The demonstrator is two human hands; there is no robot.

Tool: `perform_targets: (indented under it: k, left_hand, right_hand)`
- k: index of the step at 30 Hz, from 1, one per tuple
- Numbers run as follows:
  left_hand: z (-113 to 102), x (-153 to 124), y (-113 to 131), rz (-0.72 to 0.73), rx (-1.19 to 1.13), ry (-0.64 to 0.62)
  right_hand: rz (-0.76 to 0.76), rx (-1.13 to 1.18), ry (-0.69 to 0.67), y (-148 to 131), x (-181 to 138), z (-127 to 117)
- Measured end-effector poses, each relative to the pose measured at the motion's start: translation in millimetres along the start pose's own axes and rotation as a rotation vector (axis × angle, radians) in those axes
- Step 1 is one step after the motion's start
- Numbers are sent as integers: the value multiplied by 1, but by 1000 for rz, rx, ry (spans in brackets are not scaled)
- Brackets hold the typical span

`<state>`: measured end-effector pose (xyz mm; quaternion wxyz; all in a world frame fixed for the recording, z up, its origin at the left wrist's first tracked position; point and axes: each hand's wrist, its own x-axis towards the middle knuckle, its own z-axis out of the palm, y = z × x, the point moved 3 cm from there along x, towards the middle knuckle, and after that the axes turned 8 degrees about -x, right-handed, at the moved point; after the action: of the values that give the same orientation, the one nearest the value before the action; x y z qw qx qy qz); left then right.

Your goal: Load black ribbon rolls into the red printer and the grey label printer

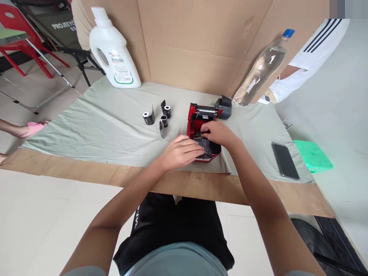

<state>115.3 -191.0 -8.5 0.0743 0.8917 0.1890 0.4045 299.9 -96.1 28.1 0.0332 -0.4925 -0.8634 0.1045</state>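
Note:
A small red printer (196,117) with its lid open sits on a grey-green cloth (115,130). Both hands are over its open bay. My left hand (181,151) has its fingers closed on a dark roll or strip (204,146) at the printer's front. My right hand (217,132) curls over the bay from the right, fingertips pressed into the inside; what they touch is hidden. Three small black rolls (156,115) with loose tails lie on the cloth to the left of the printer.
A white detergent jug (113,50) stands at back left against a cardboard wall (201,46). A clear plastic bottle (263,69) leans at back right. A black phone (285,160) lies on the right. Another person's white-sleeved arm (313,53) is behind the bottle.

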Motion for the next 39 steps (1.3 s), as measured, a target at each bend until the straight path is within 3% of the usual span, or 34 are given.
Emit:
perform_targets:
  k: [5,9,12,15,20,23,28,33,36,39]
  left_hand:
    - [3,2,-3,-69,-19,-18]
    - [1,2,-2,-59,18,-18]
    - [0,4,0,-24,24,0]
    - [0,7,0,-36,24,-15]
    - [-6,21,0,-112,-13,63]
    - [-13,37,-2,-179,-36,130]
    - [-18,70,-20,-263,-133,168]
    - [-4,79,-62,-553,-387,246]
    - [6,56,-79,-827,-560,347]
    - [17,26,-81,-1025,-796,337]
  right_hand:
    - [22,-184,-68,-11,6,-8]
    - [-21,-6,-11,-16,-17,-25]
    - [-4,224,342,-9,-35,-47]
    - [39,248,715,4,-36,-58]
    - [-17,271,730,13,-19,-37]
    - [16,382,787,13,-36,-19]
    - [56,539,768,16,-69,16]
    - [88,613,780,19,-77,32]
    - [69,692,785,15,-76,36]
    - [73,785,780,17,-73,42]
